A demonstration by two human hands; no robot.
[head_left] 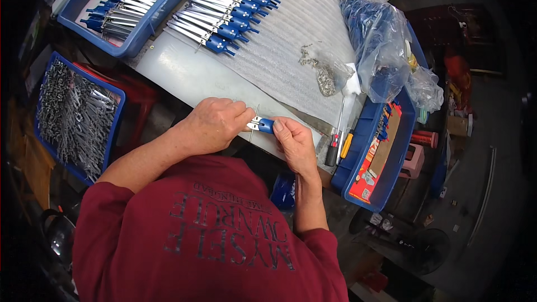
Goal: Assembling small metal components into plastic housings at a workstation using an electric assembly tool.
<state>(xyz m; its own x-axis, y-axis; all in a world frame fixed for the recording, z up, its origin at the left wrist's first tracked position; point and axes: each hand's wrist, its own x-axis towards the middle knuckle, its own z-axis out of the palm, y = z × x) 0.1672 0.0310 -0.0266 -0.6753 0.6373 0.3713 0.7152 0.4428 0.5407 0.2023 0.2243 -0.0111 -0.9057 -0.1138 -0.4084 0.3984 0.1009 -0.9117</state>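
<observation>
Just off the near edge of the worktable, both hands hold one small piece of silver metal with a blue plastic end (265, 125). My left hand (217, 124) is closed round its metal side, hiding most of it. A thin metal pin crosses the piece beside those fingers. My right hand (295, 142) pinches the blue end between thumb and fingers. Similar blue-ended metal pieces (228, 32) lie side by side in a long row on the white foam sheet (285, 50) beyond my hands.
A blue tray (120, 50) at far left holds more blue-ended pieces. Lower left, a blue crate (120, 103) is full of loose metal parts. Small metal bits (326, 81) lie on the foam. Screwdrivers (347, 144), a plastic bag (380, 50) and a blue bin (358, 198) are at right.
</observation>
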